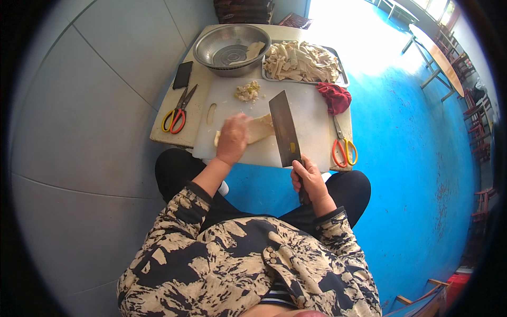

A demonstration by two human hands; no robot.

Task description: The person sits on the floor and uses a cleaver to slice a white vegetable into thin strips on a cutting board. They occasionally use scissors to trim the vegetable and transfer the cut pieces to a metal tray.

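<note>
My right hand (311, 180) grips the handle of a cleaver (286, 128). Its broad blade stands over the right end of a pale, flat piece of food (259, 130), perhaps tripe or skin. Blurred by motion, my left hand (233, 136) is over the left part of that piece; whether its fingers hold it cannot be made out. Beneath lies a white cutting board (305, 146) with a slot handle at its left. Toward the board's far side sits a small heap of chopped pale and yellowish bits (247, 92).
Behind the board stand a metal basin (206, 41) holding a pale piece and a tray (345, 81) piled with pale strips. Scissors (178, 113) and a dark phone (183, 75) lie left. A red cloth (336, 98) and more scissors (341, 148) lie right. A wall borders the left.
</note>
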